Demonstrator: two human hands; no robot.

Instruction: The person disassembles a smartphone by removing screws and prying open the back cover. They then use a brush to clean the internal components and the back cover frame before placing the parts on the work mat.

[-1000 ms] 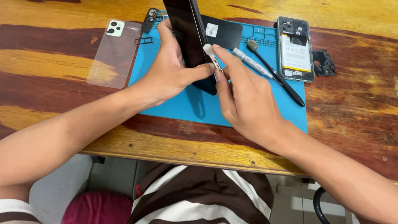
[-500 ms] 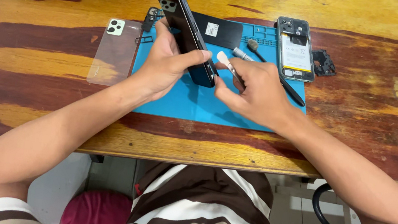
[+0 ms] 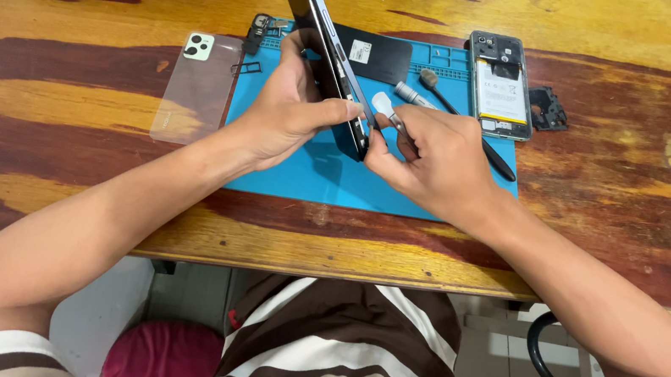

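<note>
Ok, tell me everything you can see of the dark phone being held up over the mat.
The dark phone is a slim black slab with a glossy face and a thin edge that carries side buttons. It stands tilted on its lower end above the blue mat, top leaning away from the person. The left hand grips it around the middle and lower part. The right hand holds a small pale-tipped pry tool against its lower edge. Whether a seam has opened there cannot be told.

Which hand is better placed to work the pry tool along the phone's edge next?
Right. The right hand already pinches the pry tool, its tip at the edge of the black phone. The left hand grips that phone, tilted on edge over the blue mat.
</note>
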